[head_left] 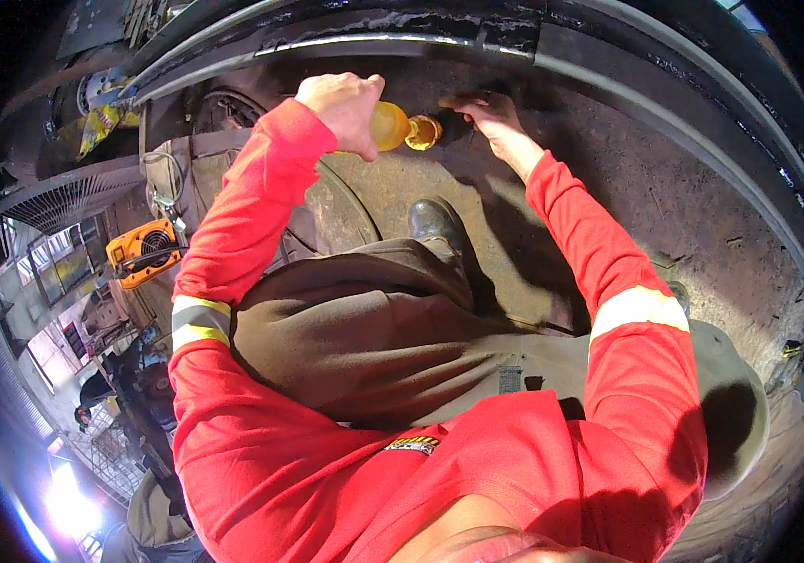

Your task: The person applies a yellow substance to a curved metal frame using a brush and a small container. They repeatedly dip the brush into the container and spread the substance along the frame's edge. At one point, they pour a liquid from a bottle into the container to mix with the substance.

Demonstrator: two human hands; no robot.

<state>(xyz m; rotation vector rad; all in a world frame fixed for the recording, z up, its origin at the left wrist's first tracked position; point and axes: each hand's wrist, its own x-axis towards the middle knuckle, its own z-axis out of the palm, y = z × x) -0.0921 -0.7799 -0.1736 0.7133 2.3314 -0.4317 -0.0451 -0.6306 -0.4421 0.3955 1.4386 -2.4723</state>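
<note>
While left fingers [364,141] hold it, the container [389,127] looks yellow — flare-ended.

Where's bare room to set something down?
Mostly bare floor lies between the right sleeve and curved dark beam. Tight between the yellow container in the left hand and the right hand; crowded left of the left sleeve, with orange machine and grille.

An industrial workshop: long metal beams [411,39], a grimy brown floor [721,235], an orange fan-fronted machine [128,250].
</note>
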